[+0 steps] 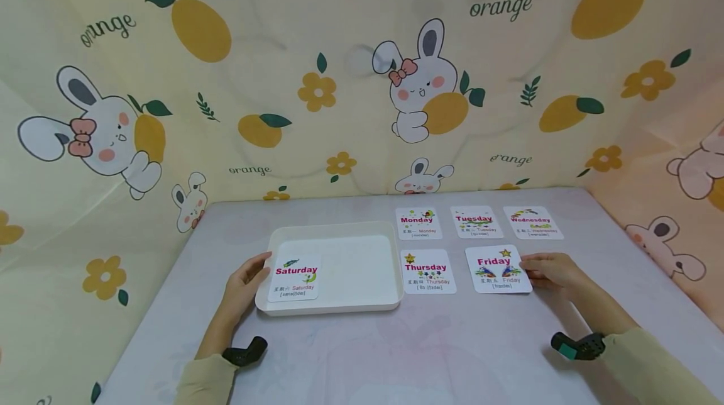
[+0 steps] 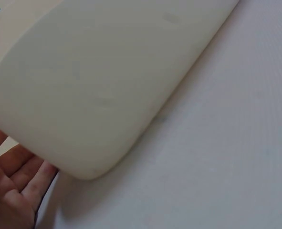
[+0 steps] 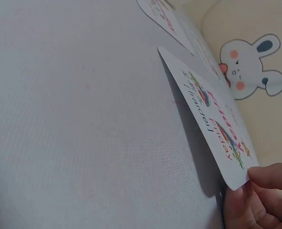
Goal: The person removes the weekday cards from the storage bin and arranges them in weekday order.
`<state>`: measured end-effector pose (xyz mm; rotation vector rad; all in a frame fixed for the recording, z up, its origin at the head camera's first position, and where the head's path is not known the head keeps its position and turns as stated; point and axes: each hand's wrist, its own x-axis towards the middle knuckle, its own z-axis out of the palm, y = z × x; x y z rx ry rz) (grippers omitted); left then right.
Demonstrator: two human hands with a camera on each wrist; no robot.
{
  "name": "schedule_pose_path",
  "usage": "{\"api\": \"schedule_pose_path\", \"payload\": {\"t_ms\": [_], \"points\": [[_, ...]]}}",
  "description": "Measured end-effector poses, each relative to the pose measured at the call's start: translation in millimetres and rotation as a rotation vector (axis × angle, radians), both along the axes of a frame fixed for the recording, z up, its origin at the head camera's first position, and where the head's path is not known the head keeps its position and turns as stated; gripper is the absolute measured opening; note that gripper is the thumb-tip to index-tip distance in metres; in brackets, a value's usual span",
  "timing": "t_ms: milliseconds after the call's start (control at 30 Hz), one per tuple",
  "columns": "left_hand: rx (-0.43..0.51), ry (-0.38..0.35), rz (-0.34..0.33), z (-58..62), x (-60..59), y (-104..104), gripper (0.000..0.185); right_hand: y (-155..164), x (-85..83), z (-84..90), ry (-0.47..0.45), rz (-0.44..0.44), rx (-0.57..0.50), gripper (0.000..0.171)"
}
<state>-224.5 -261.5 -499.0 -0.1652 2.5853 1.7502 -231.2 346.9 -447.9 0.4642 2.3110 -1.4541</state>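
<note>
My right hand pinches the right edge of the Friday card, thumb on its face and fingers beneath. In the right wrist view, the Friday card slants, its held edge raised and a shadow under it. My left hand holds the left side of a white tray. In the left wrist view its fingers reach behind the tray's end wall. Inside the tray, at its left, lies the Saturday card, face up.
Monday, Tuesday and Wednesday cards form a back row right of the tray. The Thursday card lies in front of Monday, between tray and Friday. A patterned cloth hangs behind the table.
</note>
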Motion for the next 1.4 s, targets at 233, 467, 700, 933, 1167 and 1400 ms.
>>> {"api": "schedule_pose_path", "payload": {"t_ms": [233, 467, 700, 933, 1167, 1400], "points": [[0.008, -0.005, 0.002, -1.1, -0.8, 0.0, 0.044, -1.7, 0.9, -1.0, 0.030, -0.013, 0.046, 0.042], [0.005, -0.005, -0.001, -1.2, -0.2, -0.5, 0.044, -4.3, 1.3, -2.0, 0.051, -0.003, 0.114, 0.041], [0.006, -0.005, 0.002, -0.2, -0.1, 0.7, 0.043, -5.9, 2.5, -1.5, 0.066, 0.010, 0.187, 0.044], [0.006, 0.016, 0.000, -0.5, 0.0, 0.7, 0.043, -4.2, 3.1, -1.1, 0.074, 0.003, 0.246, 0.045], [0.007, 0.035, -0.012, -2.0, -0.7, -0.2, 0.044, -1.8, 2.9, -3.7, 0.076, -0.013, 0.278, 0.048], [0.002, 0.029, -0.009, -1.9, -0.4, -0.5, 0.044, -3.2, 3.8, -2.6, 0.082, -0.015, 0.244, 0.047]]}}
